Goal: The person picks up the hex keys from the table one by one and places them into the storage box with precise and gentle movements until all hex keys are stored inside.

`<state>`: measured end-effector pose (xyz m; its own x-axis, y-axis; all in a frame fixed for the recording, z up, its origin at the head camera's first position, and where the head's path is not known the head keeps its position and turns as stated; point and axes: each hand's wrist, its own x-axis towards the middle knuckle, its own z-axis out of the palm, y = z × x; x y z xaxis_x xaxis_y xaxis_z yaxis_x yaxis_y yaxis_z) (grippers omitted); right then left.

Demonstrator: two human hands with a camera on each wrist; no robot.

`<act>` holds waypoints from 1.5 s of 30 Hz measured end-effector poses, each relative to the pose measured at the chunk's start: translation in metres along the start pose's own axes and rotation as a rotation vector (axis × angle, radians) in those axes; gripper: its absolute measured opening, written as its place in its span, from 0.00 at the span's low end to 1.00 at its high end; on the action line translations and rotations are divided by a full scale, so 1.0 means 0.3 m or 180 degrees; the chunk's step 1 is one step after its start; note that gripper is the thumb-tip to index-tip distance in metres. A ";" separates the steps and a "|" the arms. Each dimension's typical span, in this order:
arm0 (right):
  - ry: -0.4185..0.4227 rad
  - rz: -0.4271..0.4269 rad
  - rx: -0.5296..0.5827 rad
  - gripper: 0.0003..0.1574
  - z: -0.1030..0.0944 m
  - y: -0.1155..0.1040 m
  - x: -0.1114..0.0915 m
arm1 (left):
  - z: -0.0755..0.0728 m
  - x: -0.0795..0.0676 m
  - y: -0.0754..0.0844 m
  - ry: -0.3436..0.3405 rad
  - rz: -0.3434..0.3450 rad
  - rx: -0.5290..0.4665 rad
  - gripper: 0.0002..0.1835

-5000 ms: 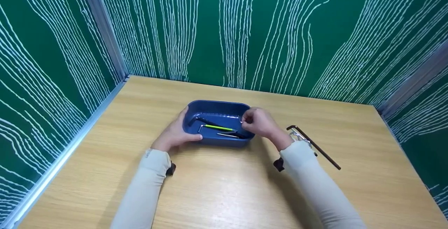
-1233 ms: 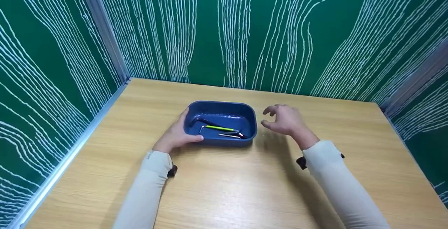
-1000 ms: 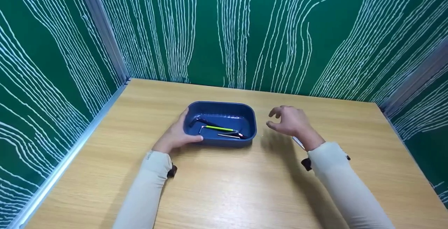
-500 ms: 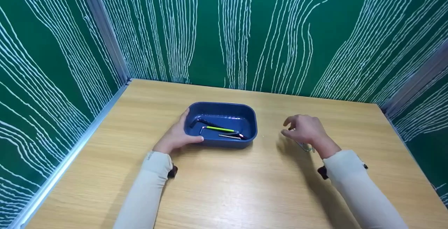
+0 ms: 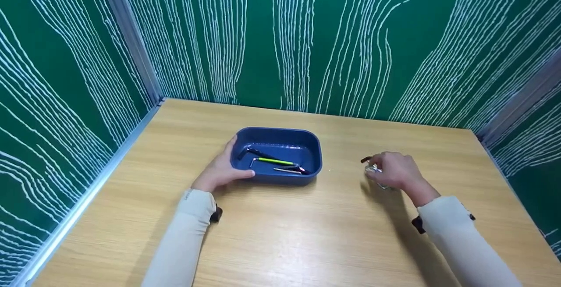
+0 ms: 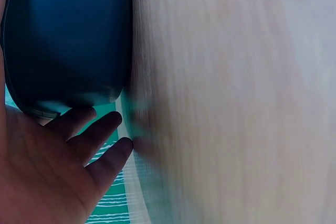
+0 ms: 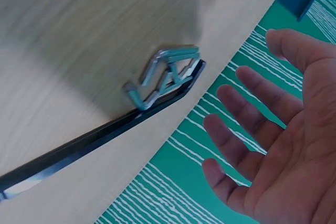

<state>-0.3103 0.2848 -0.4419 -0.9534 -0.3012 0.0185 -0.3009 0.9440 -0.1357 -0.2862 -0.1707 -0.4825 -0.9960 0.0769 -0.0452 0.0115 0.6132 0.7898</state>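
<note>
A dark blue container point(image 5: 280, 178) stands on the table, and my left hand point(image 5: 219, 168) holds its left end, thumb on the near rim. Inside lie a hex key with a bright green sleeve point(image 5: 276, 161), a black hex key point(image 5: 263, 153), a thin silver one point(image 5: 287, 171) and a small dark piece. My right hand point(image 5: 396, 168) hovers over the hex keys at the right. In the right wrist view its fingers are spread and loosely bent, apart from the long dark hex key point(image 7: 94, 142) and several short silver hex keys point(image 7: 173, 66) beside it.
The wooden table point(image 5: 280, 234) extends on all sides of the container. Green panels with white wavy lines point(image 5: 263, 37) rise behind it and at both sides, with metal posts point(image 5: 131, 37) at the corners. A tiny speck lies right of the container.
My right hand, pinching a small thing over the container's right end 5 seconds ago, has moved away open-fingered, rightward and nearer, to the loose hex keys. My left hand has stayed on the container.
</note>
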 end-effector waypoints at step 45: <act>-0.0451 0.0330 0.0046 0.06 0.063 0.072 -0.067 | 0.001 0.004 -0.005 0.0060 0.0064 0.0129 0.63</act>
<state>-0.2973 0.3088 -0.4640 -0.9662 -0.2192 -0.1360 -0.1997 0.9693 -0.1437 -0.2874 -0.1712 -0.4838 -0.9970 0.0748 -0.0177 0.0347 0.6431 0.7650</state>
